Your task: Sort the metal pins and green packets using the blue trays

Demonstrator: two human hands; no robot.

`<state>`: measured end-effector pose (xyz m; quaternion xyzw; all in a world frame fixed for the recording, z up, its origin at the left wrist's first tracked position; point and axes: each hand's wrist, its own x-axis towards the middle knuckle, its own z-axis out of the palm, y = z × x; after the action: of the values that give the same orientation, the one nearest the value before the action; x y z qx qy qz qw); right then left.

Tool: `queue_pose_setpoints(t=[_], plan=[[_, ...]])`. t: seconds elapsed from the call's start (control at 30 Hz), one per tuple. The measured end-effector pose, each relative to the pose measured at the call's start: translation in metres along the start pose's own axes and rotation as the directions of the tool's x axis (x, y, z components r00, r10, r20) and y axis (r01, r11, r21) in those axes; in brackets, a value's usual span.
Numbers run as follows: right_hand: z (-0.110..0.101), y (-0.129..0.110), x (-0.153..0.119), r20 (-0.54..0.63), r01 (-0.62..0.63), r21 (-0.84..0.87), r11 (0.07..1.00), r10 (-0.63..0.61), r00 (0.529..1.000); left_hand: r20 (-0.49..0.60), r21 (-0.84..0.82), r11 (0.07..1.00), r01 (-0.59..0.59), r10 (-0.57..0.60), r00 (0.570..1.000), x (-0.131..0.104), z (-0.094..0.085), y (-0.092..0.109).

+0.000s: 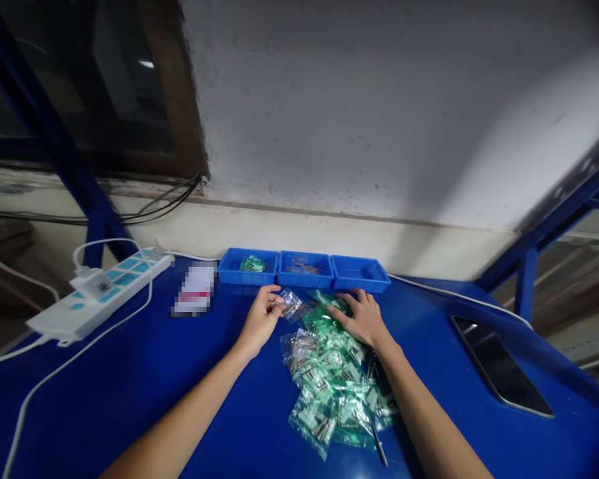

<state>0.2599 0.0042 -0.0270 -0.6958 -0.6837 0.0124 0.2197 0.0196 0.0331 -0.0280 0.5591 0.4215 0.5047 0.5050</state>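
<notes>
My left hand [264,319] pinches the edge of a small clear plastic bag [292,306] with thin metal pieces inside, just in front of the blue bins. On the far end of a heap of green-tinted plastic bags [334,372] rests my right hand [362,318], fingers spread and touching the bags. These bags hold screw-like metal pieces and pale parts too small to name. The left blue bin [228,274] contains a green bag, and the middle blue bin [305,277] contains clear bags. Nothing shows inside the right blue bin [360,283].
A white power strip [94,299] with a plugged-in adapter lies at the left, its cable running along the blue table [180,399]. Near the bins is a blurred-out white item [194,289]. A dark phone or tablet [502,366] lies at the right. The wall stands behind.
</notes>
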Motion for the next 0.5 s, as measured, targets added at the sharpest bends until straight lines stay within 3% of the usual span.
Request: queue_pose_setpoints(t=[0.13, 0.33, 0.5], plan=[[0.0019, 0.0053, 0.0027, -0.029, -0.069, -0.015, 0.997, 0.069, 0.997, 0.011, 0.04, 0.999, -0.009, 0.008, 1.0, -0.0002, -0.0009, -0.0022], [-0.0011, 0.001, 0.0053, -0.054, -0.056, -0.048, 0.997, 0.054, 0.997, 0.034, 0.08, 0.996, -0.044, 0.042, 0.999, 0.0004, -0.0024, -0.0074], [-0.0039, -0.0009, 0.0057, 0.005, -0.025, -0.001, 1.0, 0.025, 1.0, 0.035, 0.097, 0.993, -0.06, 0.057, 0.998, 0.0007, -0.003, -0.0084]])
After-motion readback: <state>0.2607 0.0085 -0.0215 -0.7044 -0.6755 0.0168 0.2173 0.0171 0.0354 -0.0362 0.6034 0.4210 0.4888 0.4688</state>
